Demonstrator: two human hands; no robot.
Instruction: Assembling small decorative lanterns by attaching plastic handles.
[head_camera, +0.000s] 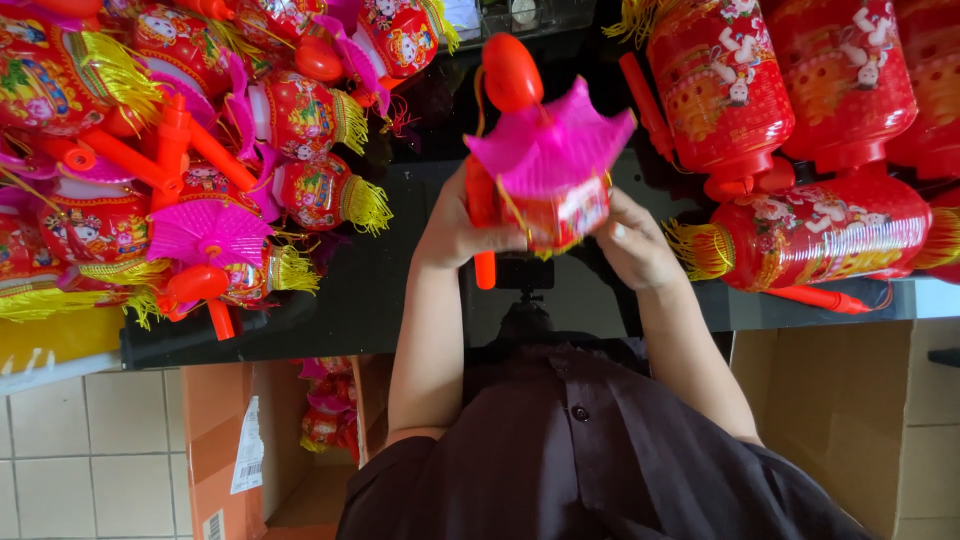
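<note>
Both hands hold one small toy lantern (553, 170) above a black table (400, 290). It has a pink pointed roof, a red printed body, gold fringe and an orange knob on top. My left hand (455, 225) grips its left side, along with an orange stick handle (483, 225) that hangs down. My right hand (632, 240) is closed on the lantern's lower right edge.
A heap of finished small lanterns (190, 150) covers the table's left part. Larger red lanterns (800, 150) lie on the right. Under the table, an open cardboard box (290, 440) holds more lantern parts; another box (850, 420) stands at the right on the tiled floor.
</note>
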